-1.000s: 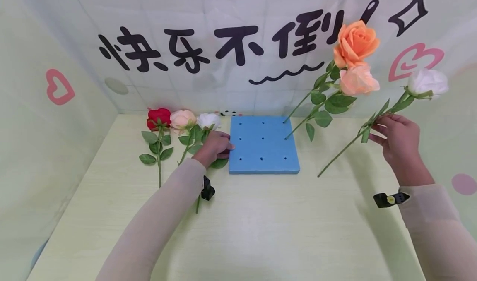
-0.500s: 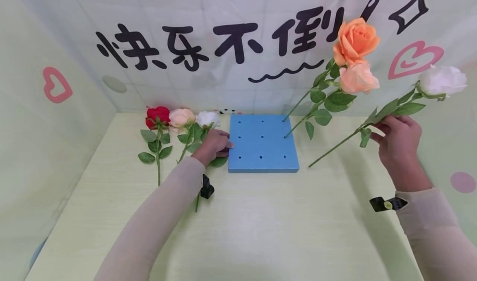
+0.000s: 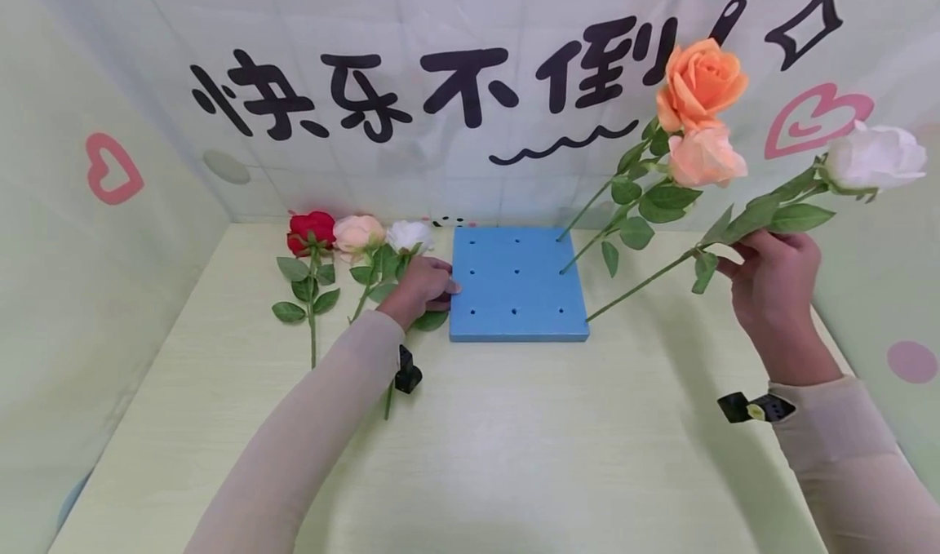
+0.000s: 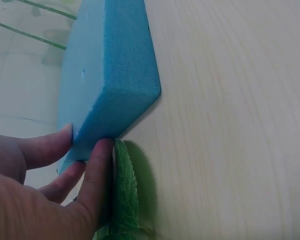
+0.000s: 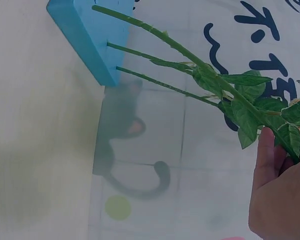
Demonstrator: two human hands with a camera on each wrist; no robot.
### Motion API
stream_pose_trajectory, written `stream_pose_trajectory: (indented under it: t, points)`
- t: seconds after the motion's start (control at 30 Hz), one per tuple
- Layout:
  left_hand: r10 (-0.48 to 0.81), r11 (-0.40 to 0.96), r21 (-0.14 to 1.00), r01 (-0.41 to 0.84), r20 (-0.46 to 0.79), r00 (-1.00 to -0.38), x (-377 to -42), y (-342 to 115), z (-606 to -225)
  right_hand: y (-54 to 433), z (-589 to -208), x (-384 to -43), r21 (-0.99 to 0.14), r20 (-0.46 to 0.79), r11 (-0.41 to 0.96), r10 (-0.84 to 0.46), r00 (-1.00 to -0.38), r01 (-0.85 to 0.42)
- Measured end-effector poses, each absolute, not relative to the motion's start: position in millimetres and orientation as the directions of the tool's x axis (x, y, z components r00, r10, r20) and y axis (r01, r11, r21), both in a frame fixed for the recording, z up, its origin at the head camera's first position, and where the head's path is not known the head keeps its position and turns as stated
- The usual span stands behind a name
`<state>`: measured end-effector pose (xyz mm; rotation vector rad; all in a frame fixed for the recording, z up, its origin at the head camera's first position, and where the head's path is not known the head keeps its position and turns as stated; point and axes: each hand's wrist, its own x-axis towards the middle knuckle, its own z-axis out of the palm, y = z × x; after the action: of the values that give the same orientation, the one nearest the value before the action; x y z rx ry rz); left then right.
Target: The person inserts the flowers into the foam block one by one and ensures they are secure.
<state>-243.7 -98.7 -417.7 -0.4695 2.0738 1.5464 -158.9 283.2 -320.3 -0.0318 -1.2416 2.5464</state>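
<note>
A blue foam block (image 3: 494, 293) with several small holes sits at the table's back. My left hand (image 3: 422, 289) holds its left edge; in the left wrist view the thumb (image 4: 50, 147) lies at the top edge and the fingers (image 4: 97, 172) against the side. My right hand (image 3: 778, 293) pinches the leafy stem of a white rose (image 3: 874, 158), tilted up to the right. The lower tip of its stem (image 5: 160, 35) overlaps the block's right edge in the head view. An orange rose (image 3: 701, 85) and a peach rose (image 3: 707, 156) stand slanted in the block's right-side holes.
Left of the block lie a red rose (image 3: 312, 233), a pale pink rose (image 3: 358, 234) and another white rose (image 3: 410, 235), partly behind the left hand. A printed cloth backdrop (image 3: 411, 162) rises directly behind the table (image 3: 514, 448).
My right hand has moved left and a little lower, bringing the white rose's stem tip from open table to the block's right edge. The left hand stays on the block.
</note>
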Motion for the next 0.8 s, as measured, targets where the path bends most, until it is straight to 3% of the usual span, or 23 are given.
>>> stream_pose_trajectory:
  t: [0.8]
  points:
    - [0.013, 0.292, 0.777, -0.557, -0.585, -0.811, -243.8, -98.8, -418.6, 252.8, -325.5, -159.6, -0.772, 0.246, -0.563, 0.167, -0.955, -0.297]
